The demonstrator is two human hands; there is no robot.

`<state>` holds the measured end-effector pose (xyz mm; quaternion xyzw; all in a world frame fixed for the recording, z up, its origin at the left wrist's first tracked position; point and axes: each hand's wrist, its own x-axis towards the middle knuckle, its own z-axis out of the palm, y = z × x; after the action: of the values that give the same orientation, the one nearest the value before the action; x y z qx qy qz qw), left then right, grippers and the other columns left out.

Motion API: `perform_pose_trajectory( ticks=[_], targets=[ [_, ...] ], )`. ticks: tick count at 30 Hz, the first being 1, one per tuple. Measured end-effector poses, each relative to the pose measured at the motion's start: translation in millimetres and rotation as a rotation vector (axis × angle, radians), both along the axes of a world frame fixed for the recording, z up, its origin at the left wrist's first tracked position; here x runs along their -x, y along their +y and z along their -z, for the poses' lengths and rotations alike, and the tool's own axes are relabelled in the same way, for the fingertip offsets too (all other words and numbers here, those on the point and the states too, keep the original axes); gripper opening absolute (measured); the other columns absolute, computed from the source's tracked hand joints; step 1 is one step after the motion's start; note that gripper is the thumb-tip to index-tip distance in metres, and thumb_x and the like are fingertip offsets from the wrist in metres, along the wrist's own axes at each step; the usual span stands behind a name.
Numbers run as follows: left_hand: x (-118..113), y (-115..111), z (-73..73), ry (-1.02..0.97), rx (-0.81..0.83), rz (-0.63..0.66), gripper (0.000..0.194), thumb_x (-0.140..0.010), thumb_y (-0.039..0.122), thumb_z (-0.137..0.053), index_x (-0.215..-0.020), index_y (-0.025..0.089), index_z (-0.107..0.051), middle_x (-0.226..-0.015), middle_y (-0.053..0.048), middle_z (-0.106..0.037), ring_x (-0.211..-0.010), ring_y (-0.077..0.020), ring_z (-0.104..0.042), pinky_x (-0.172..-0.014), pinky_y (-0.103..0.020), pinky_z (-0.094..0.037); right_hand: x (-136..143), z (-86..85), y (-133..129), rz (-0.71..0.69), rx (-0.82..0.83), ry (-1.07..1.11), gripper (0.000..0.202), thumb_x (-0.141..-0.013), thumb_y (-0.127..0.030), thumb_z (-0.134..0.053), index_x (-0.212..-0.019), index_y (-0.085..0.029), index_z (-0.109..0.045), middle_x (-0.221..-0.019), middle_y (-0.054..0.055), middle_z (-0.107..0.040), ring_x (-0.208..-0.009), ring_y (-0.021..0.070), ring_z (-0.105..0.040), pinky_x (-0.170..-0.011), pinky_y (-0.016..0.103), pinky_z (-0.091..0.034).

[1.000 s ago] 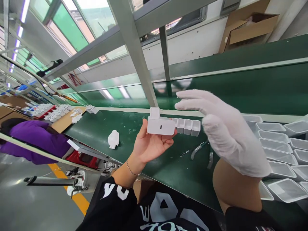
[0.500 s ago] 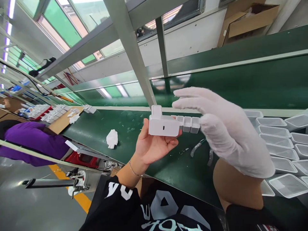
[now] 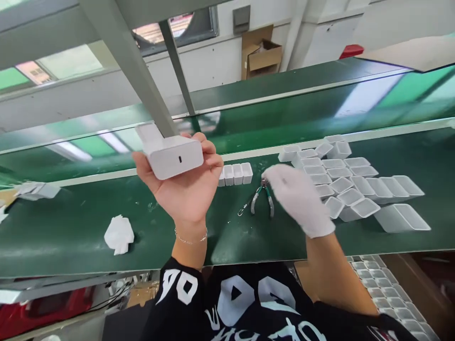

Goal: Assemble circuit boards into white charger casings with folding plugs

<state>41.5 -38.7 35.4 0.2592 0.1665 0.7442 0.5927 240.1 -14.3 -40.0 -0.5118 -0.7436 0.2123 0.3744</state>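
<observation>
Cloth on the left of the workbench, pliers to its right, tub row near the far edge, containers right of the pliers, carton beyond that edge

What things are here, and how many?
Rounded plastic casing: one, white, left of centre.
Small open plastic boxes: four visible, white, centre.
Metal pliers: one, green and grey handles, centre.
Thin piece: one, dark and pale, beside pliers.
Open translucent plastic boxes: many, whitish, right.
Crumpled cloth-like piece: one, white, left.
Stacked pieces: several, pale, far left.
Long workbench: one, green, middle.
Open cardboard box: one, brown, beyond workbench.
Metal posts: two, grey, behind workbench.
Left hand: one, bare, holding casing.
Right hand: one, white-gloved, at pliers.
</observation>
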Motion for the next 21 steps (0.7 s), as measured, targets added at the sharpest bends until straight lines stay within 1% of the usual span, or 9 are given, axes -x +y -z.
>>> perform_pose_trajectory(
  ticks=[2, 4, 6, 8, 12, 14, 16, 19, 21],
  targets=[
    [0.7, -0.8, 1.2, -0.071, 0.053, 0.085, 0.051, -0.088, 0.071, -0.056, -0.092, 0.021, -0.063, -0.096, -0.008, -0.061, -0.088, -0.0189, -0.06, -0.066, -0.027, -0.046, 10.5, 31.3, -4.9, -0.069, 0.017, -0.249, 0.03, -0.097, -0.016, -0.043, -0.073, -0.018, -0.059, -0.079, 0.007, -0.065, -0.076, 0.018, -0.055, -0.07, 0.031, -0.039],
    [3.3, -2.8, 0.8, -0.13, 0.126, 0.175, 0.052, -0.093, 0.069, -0.049, -0.091, 0.019, -0.062, -0.092, -0.008, -0.059, -0.082, -0.0166, -0.059, -0.064, -0.026, -0.046, 22.3, 55.5, -8.5, -0.184, 0.019, -0.457, 0.022, -0.092, -0.009, -0.049, -0.076, -0.017, -0.063, -0.09, 0.009, -0.069, -0.084, 0.0192, -0.058, -0.075, 0.032, -0.038],
    [7.9, -5.0, -0.5, -0.159, 0.156, 0.203, 0.052, -0.094, 0.068, -0.048, -0.091, 0.018, -0.062, -0.09, -0.007, -0.058, -0.079, -0.0154, -0.058, -0.063, -0.025, -0.046, 32.1, 69.8, -11.5, -0.259, 0.026, -0.622, 0.023, -0.088, -0.002, -0.049, -0.08, -0.016, -0.065, -0.092, 0.01, -0.07, -0.087, 0.0201, -0.059, -0.078, 0.033, -0.038],
    [13.7, -6.1, -1.3, -0.159, 0.136, 0.18, 0.051, -0.092, 0.069, -0.051, -0.091, 0.019, -0.062, -0.091, -0.007, -0.059, -0.08, -0.0158, -0.058, -0.064, -0.025, -0.046, 38.5, 75.4, -14.1, -0.294, 0.035, -0.741, 0.027, -0.086, 0.004, -0.046, -0.08, -0.014, -0.066, -0.087, 0.012, -0.068, -0.084, 0.0209, -0.059, -0.076, 0.034, -0.037],
    [23.4, -5.7, 0.0, -0.104, 0.114, 0.087, 0.053, -0.091, 0.072, -0.048, -0.091, 0.021, -0.062, -0.1, -0.009, -0.062, -0.092, -0.02, -0.061, -0.066, -0.027, -0.046, 42.7, 75.0, -15.6, -0.364, 0.04, -0.82, 0.031, -0.085, 0.007, -0.042, -0.076, -0.012, -0.066, -0.086, 0.015, -0.067, -0.083, 0.0219, -0.059, -0.069, 0.035, -0.035],
    [26.2, -5.4, 1.2, -0.096, 0.112, 0.054, 0.053, -0.093, 0.072, -0.044, -0.089, 0.022, -0.062, -0.102, -0.009, -0.062, -0.098, -0.0212, -0.061, -0.068, -0.027, -0.046, 41.3, 73.8, -13.5, -0.413, 0.034, -0.791, 0.03, -0.084, 0.006, -0.045, -0.071, -0.013, -0.063, -0.085, 0.014, -0.067, -0.083, 0.0215, -0.059, -0.068, 0.034, -0.035],
    [28.1, -5.2, 2.3, -0.108, 0.092, 0.058, 0.05, -0.094, 0.07, -0.045, -0.089, 0.023, -0.062, -0.101, -0.008, -0.062, -0.099, -0.0211, -0.061, -0.069, -0.028, -0.047, 39.1, 70.3, -9.5, -0.44, 0.023, -0.717, 0.026, -0.084, 0.003, -0.048, -0.07, -0.015, -0.06, -0.082, 0.012, -0.066, -0.08, 0.0201, -0.058, -0.069, 0.033, -0.037],
    [30.5, -4.0, 3.5, -0.124, 0.059, 0.08, 0.045, -0.092, 0.067, -0.053, -0.089, 0.023, -0.062, -0.097, -0.007, -0.061, -0.095, -0.0199, -0.061, -0.07, -0.029, -0.047, 39.3, 53.0, -0.2, -0.364, -0.012, -0.496, 0.019, -0.088, -0.005, -0.048, -0.079, -0.018, -0.056, -0.075, 0.005, -0.062, -0.072, 0.0174, -0.057, -0.068, 0.031, -0.041],
    [31.8, -2.4, 4.2, -0.14, 0.055, 0.083, 0.044, -0.092, 0.065, -0.055, -0.088, 0.022, -0.062, -0.095, -0.006, -0.06, -0.092, -0.0188, -0.061, -0.07, -0.029, -0.047, 44.7, 30.5, 7.5, -0.238, -0.052, -0.279, 0.017, -0.099, -0.013, -0.037, -0.096, -0.021, -0.052, -0.075, 0.002, -0.058, -0.069, 0.0158, -0.056, -0.067, 0.029, -0.045]
  ],
)
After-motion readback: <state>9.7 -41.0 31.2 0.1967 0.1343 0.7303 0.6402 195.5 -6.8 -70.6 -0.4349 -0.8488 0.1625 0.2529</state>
